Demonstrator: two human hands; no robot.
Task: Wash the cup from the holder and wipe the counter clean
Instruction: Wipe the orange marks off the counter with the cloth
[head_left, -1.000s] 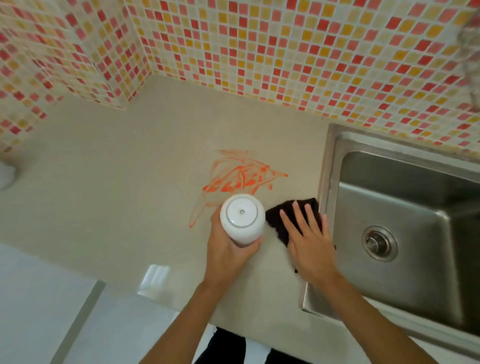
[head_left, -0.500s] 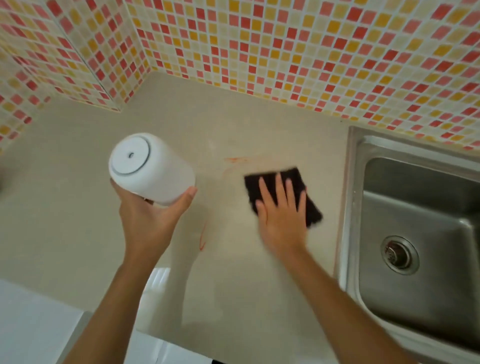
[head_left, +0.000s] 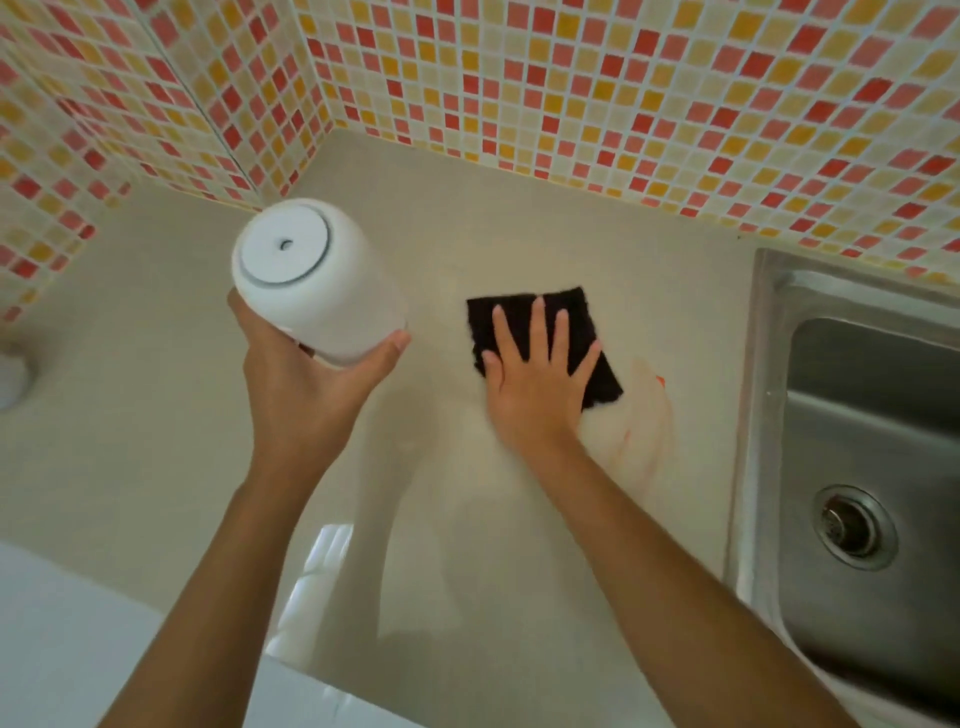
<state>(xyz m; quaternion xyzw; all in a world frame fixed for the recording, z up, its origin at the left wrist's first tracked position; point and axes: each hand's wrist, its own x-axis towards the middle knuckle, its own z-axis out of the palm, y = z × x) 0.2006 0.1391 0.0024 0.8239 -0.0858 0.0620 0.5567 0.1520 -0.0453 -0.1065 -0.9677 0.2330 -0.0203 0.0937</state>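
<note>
Mosaic tiles (head_left: 597, 88) in red, orange, yellow and cream cover the two walls that meet in a corner behind a pale beige counter (head_left: 156, 415), which fills most of the view and looks glossy near its front edge. Set into the counter on the right is a stainless steel sink (head_left: 872, 426), its round drain (head_left: 852, 525) showing at the bottom of the basin. Both bare forearms reach in from below. Held clear above the counter, left of centre, is a white cup (head_left: 311, 280), turned so that its flat base with a ringed recess faces the camera; the left hand (head_left: 301, 395) grips it from beneath, the thumb pressed on one side and the fingers curled round the other. Just right of it lies a dark cloth (head_left: 524, 312), flat on the counter, with the right hand (head_left: 535, 384) pressed palm-down on top, fingers spread wide and straight. Between the cloth and the sink, a faint orange smear (head_left: 649, 415) shows on the surface, with one small brighter orange fleck at its upper edge.
</note>
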